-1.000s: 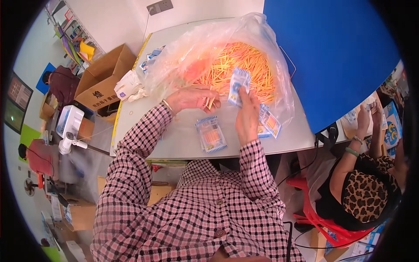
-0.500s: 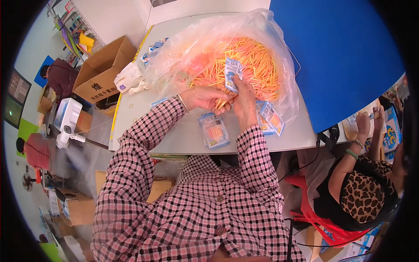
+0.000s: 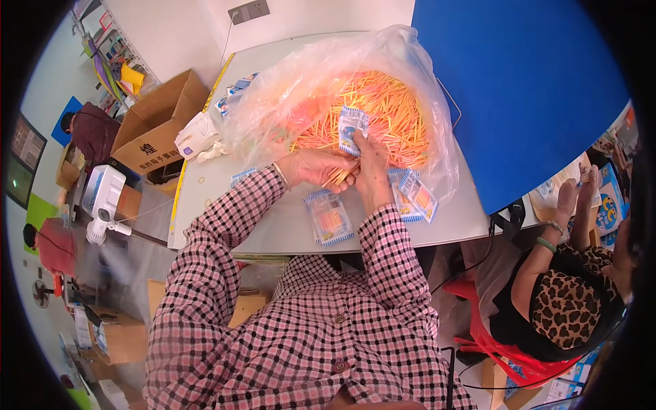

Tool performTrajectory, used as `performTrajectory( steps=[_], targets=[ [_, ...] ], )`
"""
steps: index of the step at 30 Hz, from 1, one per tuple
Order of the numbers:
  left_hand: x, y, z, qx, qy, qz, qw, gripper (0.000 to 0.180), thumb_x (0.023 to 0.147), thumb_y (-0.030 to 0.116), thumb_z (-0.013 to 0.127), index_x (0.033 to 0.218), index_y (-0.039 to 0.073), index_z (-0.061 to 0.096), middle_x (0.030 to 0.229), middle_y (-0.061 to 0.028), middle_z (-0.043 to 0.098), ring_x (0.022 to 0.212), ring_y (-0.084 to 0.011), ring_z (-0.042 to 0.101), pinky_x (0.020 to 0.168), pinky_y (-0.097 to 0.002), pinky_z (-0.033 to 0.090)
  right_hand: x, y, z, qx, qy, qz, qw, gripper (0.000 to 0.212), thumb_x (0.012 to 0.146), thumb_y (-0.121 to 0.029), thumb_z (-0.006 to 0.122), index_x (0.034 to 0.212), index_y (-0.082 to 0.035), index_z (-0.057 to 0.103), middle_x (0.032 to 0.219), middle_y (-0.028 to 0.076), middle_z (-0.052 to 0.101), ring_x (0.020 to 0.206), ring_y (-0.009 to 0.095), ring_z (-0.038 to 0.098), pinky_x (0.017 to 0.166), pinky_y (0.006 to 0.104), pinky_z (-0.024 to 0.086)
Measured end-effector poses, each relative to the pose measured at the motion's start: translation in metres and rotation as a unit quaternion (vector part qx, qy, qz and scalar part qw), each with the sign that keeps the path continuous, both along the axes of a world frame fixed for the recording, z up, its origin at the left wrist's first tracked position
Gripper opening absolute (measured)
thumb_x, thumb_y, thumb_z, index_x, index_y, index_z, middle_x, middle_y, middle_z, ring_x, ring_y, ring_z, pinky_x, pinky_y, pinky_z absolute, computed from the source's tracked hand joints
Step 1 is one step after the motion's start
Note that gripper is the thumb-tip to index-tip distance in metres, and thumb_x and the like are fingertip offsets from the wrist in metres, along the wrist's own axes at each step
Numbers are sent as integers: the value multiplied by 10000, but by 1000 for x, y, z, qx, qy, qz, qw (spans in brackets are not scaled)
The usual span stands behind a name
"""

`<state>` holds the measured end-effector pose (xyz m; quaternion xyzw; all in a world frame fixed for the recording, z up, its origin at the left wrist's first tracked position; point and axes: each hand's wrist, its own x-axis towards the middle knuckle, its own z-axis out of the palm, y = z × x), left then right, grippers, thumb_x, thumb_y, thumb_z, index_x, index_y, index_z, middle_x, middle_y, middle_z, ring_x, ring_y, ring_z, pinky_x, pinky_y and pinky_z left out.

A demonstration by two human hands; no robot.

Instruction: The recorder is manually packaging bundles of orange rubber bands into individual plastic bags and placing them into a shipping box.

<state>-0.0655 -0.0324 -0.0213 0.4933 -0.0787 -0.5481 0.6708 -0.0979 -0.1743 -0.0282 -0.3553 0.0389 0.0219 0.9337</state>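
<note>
My left hand (image 3: 311, 168) is closed round a small bundle of thin yellow-orange sticks (image 3: 337, 177). Right beside it, my right hand (image 3: 372, 171) pinches a small blue-and-white packet (image 3: 352, 128) upright between thumb and fingers; whether this hand also touches the sticks is hidden. Both hands are in front of a large see-through plastic bag (image 3: 253, 113), opened wide over a heap of loose yellow, orange and pink sticks (image 3: 393, 109). Nearer me lies a packet with sticks inside (image 3: 329, 217). More filled packets (image 3: 418, 194) overlap to the right of my right hand.
Another packet (image 3: 243, 176) lies left of my left forearm on the white table (image 3: 212, 212). A tissue pack (image 3: 198, 137) and cardboard box (image 3: 160, 119) are at the left. A blue panel (image 3: 519, 89) borders the right. A co-worker's arm (image 3: 540, 263) is at far right.
My hands have shifted slightly left and lower in the picture, as has the packet; the whole view has moved a little too. Both grips look the same.
</note>
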Motion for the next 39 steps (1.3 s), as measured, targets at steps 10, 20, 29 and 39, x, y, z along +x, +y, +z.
performTrajectory(
  steps=[10, 20, 29, 39],
  targets=[
    [18, 17, 2, -38, -151, 136, 978, 251, 921, 214, 521, 1070, 14, 537, 916, -77, 613, 822, -180, 619, 733, -316, 520, 6, -10, -7, -66, -109, -109, 986, 192, 873, -188, 608, 957, -18, 641, 819, -1, 644, 648, 47, 562, 591, 195, 453],
    [7, 19, 68, -22, -377, 286, 881, 284, 942, 251, 485, 1067, 2, 540, 929, -69, 612, 898, -155, 594, 816, -314, 486, -38, -23, -3, -242, -103, 63, 963, 229, 862, -178, 621, 1003, -1, 655, 867, 8, 654, 733, 49, 572, 664, 202, 449],
    [-14, 6, 77, -28, -403, 312, 860, 255, 962, 239, 436, 1018, 15, 545, 888, -83, 611, 874, -168, 593, 788, -297, 474, -41, -29, -12, -253, -133, 132, 949, 264, 860, -160, 619, 1074, -7, 634, 903, 17, 661, 780, 60, 580, 712, 203, 460],
    [-34, 0, 79, -100, -390, 369, 838, 264, 965, 266, 429, 999, 18, 513, 918, -89, 591, 878, -184, 596, 809, -316, 504, -45, -29, -9, -239, -110, 146, 954, 226, 873, -137, 600, 1052, -5, 635, 899, 19, 658, 775, 60, 581, 720, 204, 462]
  ],
)
